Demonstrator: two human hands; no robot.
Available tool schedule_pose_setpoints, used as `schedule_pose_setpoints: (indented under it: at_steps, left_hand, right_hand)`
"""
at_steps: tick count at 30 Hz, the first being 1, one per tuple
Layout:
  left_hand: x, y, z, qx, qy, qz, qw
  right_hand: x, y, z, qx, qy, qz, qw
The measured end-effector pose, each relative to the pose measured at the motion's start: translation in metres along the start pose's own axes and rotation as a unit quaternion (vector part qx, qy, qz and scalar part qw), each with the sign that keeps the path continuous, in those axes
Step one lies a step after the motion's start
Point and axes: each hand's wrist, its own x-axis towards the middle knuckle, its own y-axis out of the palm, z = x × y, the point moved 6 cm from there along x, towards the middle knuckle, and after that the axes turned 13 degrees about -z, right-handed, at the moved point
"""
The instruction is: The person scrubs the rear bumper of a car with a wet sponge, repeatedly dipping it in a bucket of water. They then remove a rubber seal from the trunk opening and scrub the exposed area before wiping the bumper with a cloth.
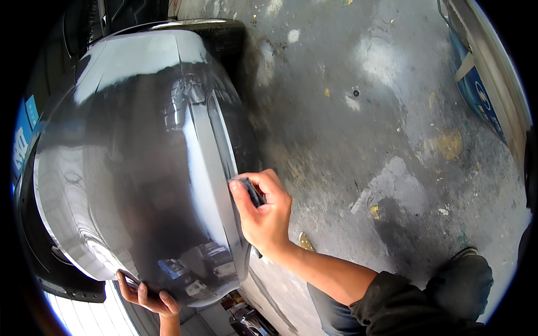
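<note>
A glossy dark grey car body panel [134, 145] fills the left side, with pale grey primer patches along its upper end and beside a raised crease. My right hand [266, 210] is closed, pinching a small dark folded pad [252, 192] that looks like abrasive sheet, though its grade and full shape are hidden by the fingers. The pad is at the panel's right side, next to the light grey trim strip [216, 157]. At the panel's lower edge, my left hand [150, 299] rests with fingers apart, their tips touching the edge.
A tyre [224, 36] lies behind the panel's far end. The stained grey concrete floor [347, 140] stretches to the right, where a blue-and-white object [479, 92] stands by a pale edge. My shoe [305, 242] shows near the right forearm. Dark equipment [252, 322] sits at the bottom.
</note>
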Motion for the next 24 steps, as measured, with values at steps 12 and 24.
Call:
schedule_pose_setpoints:
  at_steps: [12,24]
  left_hand:
    - [0.004,0.001,0.000,-0.001,0.000,0.007,1.000]
    - [0.009,-0.001,-0.006,0.013,0.003,0.008,1.000]
  right_hand:
    - [0.079,0.054,-0.006,-0.048,-0.002,0.033,0.998]
    - [0.137,0.091,-0.015,-0.166,0.127,0.072,0.975]
